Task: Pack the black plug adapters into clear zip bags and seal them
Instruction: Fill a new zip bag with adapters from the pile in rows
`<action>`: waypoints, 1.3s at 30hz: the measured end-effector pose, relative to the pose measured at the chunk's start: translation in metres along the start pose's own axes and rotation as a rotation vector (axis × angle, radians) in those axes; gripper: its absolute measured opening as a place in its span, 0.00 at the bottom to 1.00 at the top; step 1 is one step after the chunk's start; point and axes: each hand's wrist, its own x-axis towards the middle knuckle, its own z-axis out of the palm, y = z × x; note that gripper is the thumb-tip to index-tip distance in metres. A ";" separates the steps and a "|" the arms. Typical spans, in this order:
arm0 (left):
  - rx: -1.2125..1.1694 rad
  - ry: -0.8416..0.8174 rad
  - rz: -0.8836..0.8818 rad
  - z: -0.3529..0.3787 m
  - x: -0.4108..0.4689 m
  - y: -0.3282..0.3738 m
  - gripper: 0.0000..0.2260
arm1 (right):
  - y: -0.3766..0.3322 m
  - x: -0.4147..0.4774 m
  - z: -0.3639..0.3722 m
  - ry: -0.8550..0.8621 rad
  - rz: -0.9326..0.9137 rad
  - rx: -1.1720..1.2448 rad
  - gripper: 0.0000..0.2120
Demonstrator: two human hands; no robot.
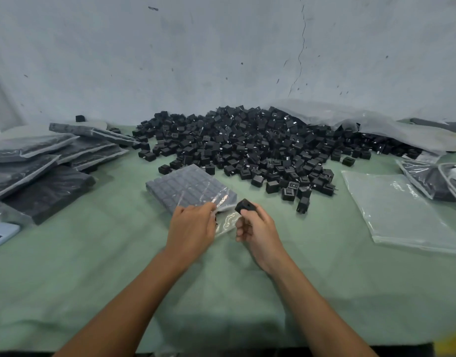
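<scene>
A clear zip bag [189, 188] packed with rows of black plug adapters lies flat in the middle of the green table. My left hand [192, 229] pinches the bag's open flap at its near right corner. My right hand [255, 228] holds one black plug adapter [243, 206] in its fingertips, just right of the bag's mouth. Behind them spreads a big heap of loose black adapters [260, 145].
Filled bags [41, 161] are stacked at the left. A pile of flat, unfilled clear bags [399, 210] lies at the right, with more plastic sheeting [376, 124] behind it. A pale blue phone [1, 234] rests at the left edge. The green table cover [221, 292] reaches my near side.
</scene>
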 end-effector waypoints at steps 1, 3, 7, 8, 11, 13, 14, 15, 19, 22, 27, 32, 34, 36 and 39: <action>0.012 -0.004 0.003 0.000 0.003 -0.001 0.06 | 0.002 -0.001 0.001 0.006 -0.020 -0.058 0.05; 0.030 -0.015 0.004 0.000 0.005 -0.004 0.08 | 0.006 -0.001 0.005 0.045 -0.083 -0.273 0.07; 0.048 -0.031 -0.007 0.001 0.005 -0.004 0.08 | 0.013 0.003 0.009 0.128 -0.165 -0.760 0.11; 0.051 -0.032 -0.011 0.000 0.005 -0.003 0.08 | 0.013 0.004 0.010 0.131 -0.178 -0.839 0.12; 0.054 -0.040 -0.018 -0.001 0.005 -0.002 0.09 | 0.012 0.010 0.013 0.161 -0.220 -1.049 0.11; 0.052 -0.040 -0.020 -0.002 0.005 -0.001 0.09 | 0.014 0.013 0.018 0.198 -0.219 -1.116 0.12; 0.049 -0.039 -0.019 -0.002 0.004 -0.001 0.09 | 0.016 0.014 0.021 0.216 -0.219 -1.145 0.12; 0.048 -0.035 -0.018 -0.002 0.004 0.000 0.09 | 0.017 0.015 0.024 0.231 -0.222 -1.175 0.12; 0.061 -0.034 -0.009 -0.003 0.002 0.001 0.08 | 0.018 0.013 0.026 0.173 -0.211 -1.122 0.13; 0.051 -0.011 -0.009 -0.003 0.002 0.002 0.08 | 0.017 0.010 0.022 0.124 -0.193 -1.057 0.15; 0.044 -0.020 -0.003 -0.001 -0.002 0.003 0.09 | 0.017 0.010 0.018 0.089 -0.248 -1.032 0.15; 0.087 -0.072 0.009 0.003 -0.009 0.004 0.12 | 0.017 0.011 0.014 0.076 -0.196 -0.983 0.11; 0.079 -0.083 0.022 0.004 -0.009 0.004 0.11 | 0.017 0.011 0.014 0.075 -0.183 -0.969 0.08; 0.041 -0.081 0.022 0.003 -0.004 0.003 0.09 | 0.015 0.010 0.015 0.076 -0.166 -0.946 0.07; -0.058 -0.103 0.002 0.005 0.001 0.004 0.07 | 0.014 0.009 0.016 0.072 -0.152 -0.939 0.07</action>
